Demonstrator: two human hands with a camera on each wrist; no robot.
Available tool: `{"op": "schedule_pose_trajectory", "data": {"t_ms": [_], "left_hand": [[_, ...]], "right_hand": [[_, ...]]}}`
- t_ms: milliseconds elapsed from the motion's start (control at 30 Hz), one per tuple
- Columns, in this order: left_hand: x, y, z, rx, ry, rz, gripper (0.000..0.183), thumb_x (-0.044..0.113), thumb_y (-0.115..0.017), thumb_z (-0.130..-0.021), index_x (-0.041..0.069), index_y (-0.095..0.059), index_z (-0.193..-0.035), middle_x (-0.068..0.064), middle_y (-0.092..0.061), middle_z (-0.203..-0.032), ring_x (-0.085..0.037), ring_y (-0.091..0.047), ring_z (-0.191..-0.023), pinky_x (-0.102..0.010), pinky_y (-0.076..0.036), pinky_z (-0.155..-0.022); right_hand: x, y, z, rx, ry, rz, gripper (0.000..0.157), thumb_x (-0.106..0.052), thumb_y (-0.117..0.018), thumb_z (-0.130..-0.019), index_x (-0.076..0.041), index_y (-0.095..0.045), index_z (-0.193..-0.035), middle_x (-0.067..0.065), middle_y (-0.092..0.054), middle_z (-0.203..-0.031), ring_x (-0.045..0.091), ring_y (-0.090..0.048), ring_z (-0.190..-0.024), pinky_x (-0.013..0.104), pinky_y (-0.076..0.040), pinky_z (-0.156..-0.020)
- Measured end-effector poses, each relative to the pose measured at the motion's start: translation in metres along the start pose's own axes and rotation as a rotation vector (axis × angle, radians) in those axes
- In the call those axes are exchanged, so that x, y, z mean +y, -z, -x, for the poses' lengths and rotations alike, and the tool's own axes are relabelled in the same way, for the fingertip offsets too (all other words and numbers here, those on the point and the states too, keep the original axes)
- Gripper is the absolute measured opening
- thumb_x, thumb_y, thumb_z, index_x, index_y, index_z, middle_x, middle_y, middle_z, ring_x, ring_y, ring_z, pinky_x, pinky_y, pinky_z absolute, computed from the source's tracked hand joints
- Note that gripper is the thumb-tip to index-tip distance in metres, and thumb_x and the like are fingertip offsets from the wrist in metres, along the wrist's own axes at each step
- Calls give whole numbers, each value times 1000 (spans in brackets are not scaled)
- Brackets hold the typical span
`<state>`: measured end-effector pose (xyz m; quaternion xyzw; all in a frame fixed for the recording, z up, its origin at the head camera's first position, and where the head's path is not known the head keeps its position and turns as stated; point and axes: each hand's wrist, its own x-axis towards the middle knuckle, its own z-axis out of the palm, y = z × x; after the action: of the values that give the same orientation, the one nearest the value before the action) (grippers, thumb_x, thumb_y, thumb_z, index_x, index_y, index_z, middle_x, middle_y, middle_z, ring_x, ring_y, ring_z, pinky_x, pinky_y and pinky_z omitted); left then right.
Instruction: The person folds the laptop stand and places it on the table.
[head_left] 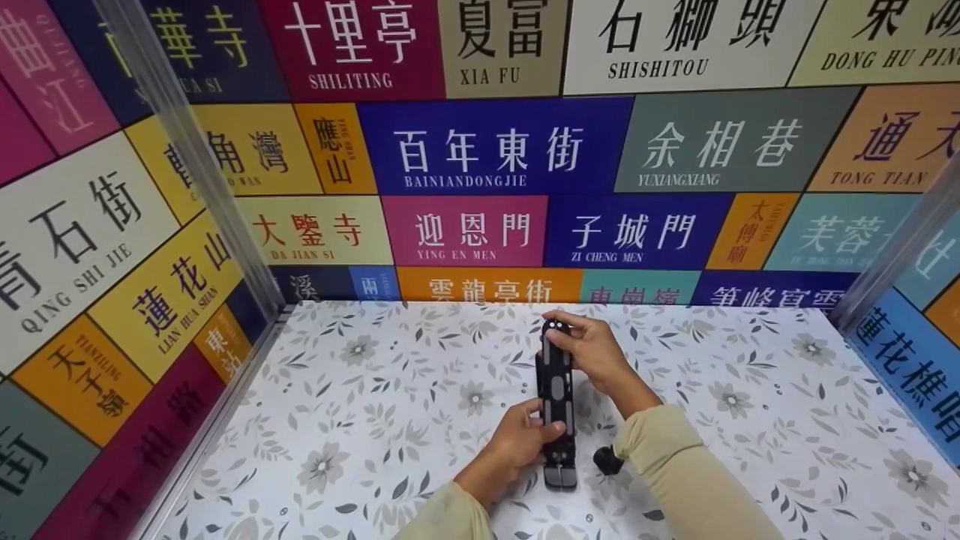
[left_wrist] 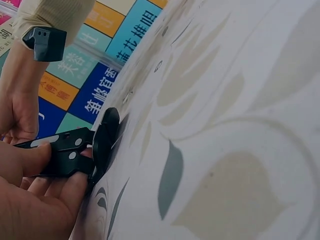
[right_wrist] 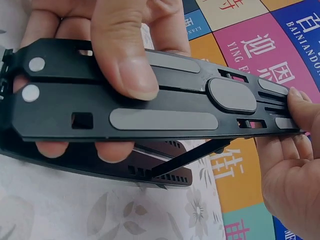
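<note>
A black folding laptop stand [head_left: 557,386] with grey pads is held lengthwise above the table. My left hand [head_left: 514,436] grips its near part, thumb on the padded face and fingers behind. At the far end my right hand [head_left: 596,354] pinches the stand; its thumb [right_wrist: 298,102] lies at the edge in the right wrist view. Also there, a slotted lower frame [right_wrist: 172,175] spreads away from the padded face, with a thin strut [right_wrist: 192,157] between them. A rounded black lip [left_wrist: 106,137] at the near end shows in the left wrist view, beside two silver rivets.
A white tablecloth [head_left: 420,420] with grey leaves and flowers covers the table. Colourful sign-printed walls [head_left: 495,146] rise behind and at both sides, with clear corner strips [head_left: 202,150]. A small black wrist camera [head_left: 607,460] sits by the right sleeve.
</note>
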<state>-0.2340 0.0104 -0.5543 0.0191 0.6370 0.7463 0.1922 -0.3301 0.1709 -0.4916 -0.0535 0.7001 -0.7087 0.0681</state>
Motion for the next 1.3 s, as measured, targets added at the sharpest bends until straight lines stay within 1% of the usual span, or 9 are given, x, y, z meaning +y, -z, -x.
{"op": "schedule_pose_trajectory", "data": {"t_ms": [200, 367, 433, 667, 833, 967, 1067, 1200, 1300], "left_hand": [[3, 4, 1, -44, -26, -69, 23, 3, -67, -95, 4, -66, -118, -17, -77, -94, -24, -75, -80, -37, -62, -69], [7, 8, 0, -83, -21, -87, 24, 1, -68, -94, 4, -67, -118, -23, -77, -96, -26, -75, -81, -37, -62, -69], [9, 11, 0, -99, -12, -101, 25, 1, -68, -93, 4, -68, -118, -22, -77, -96, -24, -75, -80, -36, -61, -69], [11, 23, -3, -144, -9, -197, 25, 1, -72, -91, 7, -71, -115, -17, -77, -86, -17, -74, -74, -30, -59, -68], [14, 34, -5, -189, -10, -264, 23, 2, -74, -89, 9, -73, -112, -12, -76, -81, -13, -71, -69, -26, -57, -67], [17, 43, -6, -251, -7, -279, 21, 1, -72, -90, 6, -72, -111, -16, -76, -83, -12, -71, -68, -26, -59, -67], [19, 48, -7, -289, -4, -309, 21, 2, -71, -91, 4, -72, -112, -18, -77, -88, -11, -70, -69, -27, -59, -69], [21, 55, -8, -303, 6, -363, 23, 5, -72, -91, 8, -72, -114, -15, -78, -93, -11, -71, -72, -27, -60, -74], [23, 61, -11, -309, 3, -395, 22, 7, -73, -91, 10, -73, -113, -12, -78, -93, -10, -71, -72, -26, -59, -75]], "right_hand": [[-2, 3, 4, 17, -3, 76, 36, -18, -69, -98, -20, -68, -134, 15, -75, -103, 23, -75, -85, 39, -64, -72], [-5, 3, 10, 62, -19, 114, 36, -21, -70, -98, -26, -69, -133, 13, -76, -99, 22, -74, -81, 39, -64, -69], [-5, 2, 12, 83, -9, 135, 36, -22, -71, -97, -26, -70, -133, 14, -76, -100, 21, -74, -80, 39, -64, -68], [-2, 0, 20, 172, 54, 260, 34, -25, -73, -96, -31, -72, -129, 18, -77, -105, 21, -76, -77, 40, -63, -61], [1, -1, 26, 228, 97, 327, 31, -27, -74, -95, -31, -73, -126, 17, -78, -100, 21, -76, -71, 40, -62, -56], [3, -3, 30, 281, 134, 414, 29, -31, -75, -94, -33, -74, -123, 15, -78, -90, 20, -74, -63, 37, -60, -51], [5, -4, 33, 324, 167, 488, 30, -34, -75, -94, -34, -74, -124, 13, -79, -89, 16, -71, -58, 32, -58, -49], [10, -6, 39, 383, 223, 532, 31, -34, -75, -94, -32, -74, -125, 12, -79, -88, 14, -70, -54, 28, -56, -46], [12, -8, 44, 428, 264, 537, 30, -32, -75, -94, -31, -75, -124, 10, -78, -79, 14, -68, -53, 28, -55, -45]]}}
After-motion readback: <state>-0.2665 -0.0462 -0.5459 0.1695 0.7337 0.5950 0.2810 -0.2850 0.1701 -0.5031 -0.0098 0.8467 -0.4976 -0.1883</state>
